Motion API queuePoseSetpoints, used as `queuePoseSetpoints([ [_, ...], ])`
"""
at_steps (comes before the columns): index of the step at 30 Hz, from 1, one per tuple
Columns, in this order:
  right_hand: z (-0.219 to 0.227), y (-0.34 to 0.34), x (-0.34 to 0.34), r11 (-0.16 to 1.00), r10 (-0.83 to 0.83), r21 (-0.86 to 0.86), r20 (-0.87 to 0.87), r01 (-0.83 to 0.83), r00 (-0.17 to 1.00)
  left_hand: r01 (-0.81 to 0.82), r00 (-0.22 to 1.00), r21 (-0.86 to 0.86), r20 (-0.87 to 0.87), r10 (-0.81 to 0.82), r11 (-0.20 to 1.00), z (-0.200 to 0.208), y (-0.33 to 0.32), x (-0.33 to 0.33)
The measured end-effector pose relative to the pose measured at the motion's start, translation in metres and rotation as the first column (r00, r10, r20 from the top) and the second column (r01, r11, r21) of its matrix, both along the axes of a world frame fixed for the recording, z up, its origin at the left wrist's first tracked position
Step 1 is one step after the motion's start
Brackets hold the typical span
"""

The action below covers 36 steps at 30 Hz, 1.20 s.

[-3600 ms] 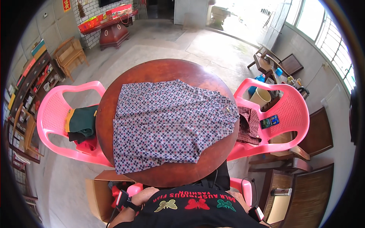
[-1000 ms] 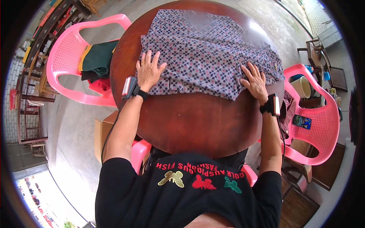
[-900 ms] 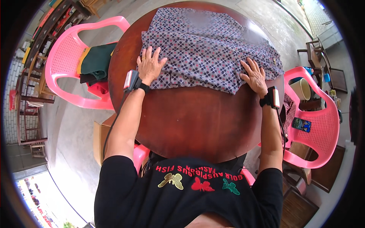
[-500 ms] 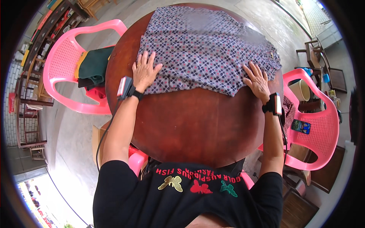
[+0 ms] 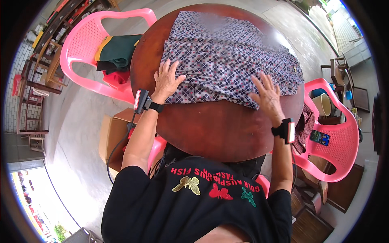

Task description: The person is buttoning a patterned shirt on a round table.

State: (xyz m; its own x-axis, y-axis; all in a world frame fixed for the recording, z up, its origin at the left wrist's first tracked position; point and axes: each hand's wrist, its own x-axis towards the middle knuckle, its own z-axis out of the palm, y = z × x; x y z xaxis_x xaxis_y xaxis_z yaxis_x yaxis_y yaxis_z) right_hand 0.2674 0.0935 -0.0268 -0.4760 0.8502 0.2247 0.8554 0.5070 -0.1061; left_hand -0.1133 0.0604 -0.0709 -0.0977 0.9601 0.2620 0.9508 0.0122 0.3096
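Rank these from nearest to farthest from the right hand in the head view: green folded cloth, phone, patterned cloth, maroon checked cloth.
From the right hand:
1. Patterned cloth: on the table, behind the fingertips in this view.
2. Maroon checked cloth: on the right pink chair.
3. Phone: same chair, farther right.
4. Green folded cloth: on the left pink chair.

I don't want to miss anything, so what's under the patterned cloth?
The brown table, which shows past the near edge of the cloth. The cloth hides the part beneath it, so whether anything else lies there can't be seen.
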Motion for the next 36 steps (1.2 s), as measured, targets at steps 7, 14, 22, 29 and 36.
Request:
queuePoseSetpoints([
  [7,-0.032,-0.060,-0.015,0.997,0.049,-0.068,0.021,-0.048,0.999,0.012,0.991,-0.061,-0.129,-0.020,0.998,-0.008,-0.015,-0.002],
  [14,-0.042,-0.086,0.011,0.982,-0.134,-0.127,0.041,0.139,0.990,0.056,0.992,-0.119,-0.103,-0.069,0.991,0.000,-0.017,-0.016],
  [22,-0.016,-0.040,-0.020,0.988,-0.103,0.095,-0.169,0.120,0.980,0.135,0.990,0.134,-0.056,-0.128,0.982,0.023,0.013,0.014],
  [29,-0.026,0.042,-0.048,0.966,-0.242,-0.129,-0.149,0.224,0.959,0.341,0.926,0.076,-0.200,-0.321,0.937,0.021,0.070,0.118],
  [36,-0.064,0.046,-0.037,0.976,-0.205,0.014,-0.257,0.216,0.945,0.284,0.897,-0.037,-0.343,-0.279,0.958,-0.009,0.073,0.148],
])
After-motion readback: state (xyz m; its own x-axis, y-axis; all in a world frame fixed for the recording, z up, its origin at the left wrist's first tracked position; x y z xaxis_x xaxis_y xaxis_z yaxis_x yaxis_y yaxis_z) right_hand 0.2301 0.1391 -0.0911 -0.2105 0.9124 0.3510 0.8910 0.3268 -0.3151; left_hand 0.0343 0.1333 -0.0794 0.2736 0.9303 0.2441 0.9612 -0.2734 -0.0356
